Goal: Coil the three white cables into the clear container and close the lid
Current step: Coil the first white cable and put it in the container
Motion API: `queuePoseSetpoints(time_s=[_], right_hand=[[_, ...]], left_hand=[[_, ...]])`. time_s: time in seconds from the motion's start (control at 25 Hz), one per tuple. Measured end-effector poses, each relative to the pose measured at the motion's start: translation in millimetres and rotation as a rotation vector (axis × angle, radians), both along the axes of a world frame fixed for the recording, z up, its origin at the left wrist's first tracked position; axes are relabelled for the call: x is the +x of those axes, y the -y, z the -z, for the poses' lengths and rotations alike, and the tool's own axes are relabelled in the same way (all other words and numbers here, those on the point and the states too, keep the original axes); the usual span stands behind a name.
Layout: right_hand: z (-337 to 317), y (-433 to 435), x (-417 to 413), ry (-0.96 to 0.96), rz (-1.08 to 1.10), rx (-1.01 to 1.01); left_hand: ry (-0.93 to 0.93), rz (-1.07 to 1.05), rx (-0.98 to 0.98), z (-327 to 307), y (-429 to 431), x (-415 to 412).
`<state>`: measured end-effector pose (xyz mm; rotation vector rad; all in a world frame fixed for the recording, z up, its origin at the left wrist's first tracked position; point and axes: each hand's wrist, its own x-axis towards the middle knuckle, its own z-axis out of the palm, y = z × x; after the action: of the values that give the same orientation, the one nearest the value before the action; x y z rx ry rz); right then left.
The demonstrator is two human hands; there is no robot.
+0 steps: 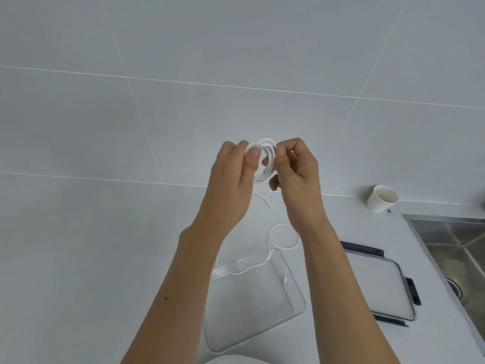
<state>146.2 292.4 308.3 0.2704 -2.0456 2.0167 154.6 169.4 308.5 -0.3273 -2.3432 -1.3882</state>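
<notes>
Two hands are up over the worktop (pixel 105 258) in my head view. The left hand (pixel 233 166) pinches one side of a white cable coil (pixel 265 158), thumb on top. The right hand (pixel 294 164) pinches the other side, fingers curled. A loose cable (pixel 282 225) loops on the worktop and trails into the open clear container (pixel 249 311). The lid (pixel 380 285) lies just to its right, near the sink (pixel 459 245).

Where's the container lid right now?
Head view, right side: the lid lies flat on the counter, between the clear container and the sink.
</notes>
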Motion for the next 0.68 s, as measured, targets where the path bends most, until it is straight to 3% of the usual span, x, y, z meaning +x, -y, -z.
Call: queuePoseSetpoints(time_s=[0.4, 0.68], right_hand=[[-5, 1, 5, -0.016, -0.037, 0.066], [-9, -17, 3, 0.029, -0.015, 0.286]], left_hand=[[0.003, -0.031, 0.117, 5, 7, 0], [0.093, 0.040, 0.148, 5, 10, 3]])
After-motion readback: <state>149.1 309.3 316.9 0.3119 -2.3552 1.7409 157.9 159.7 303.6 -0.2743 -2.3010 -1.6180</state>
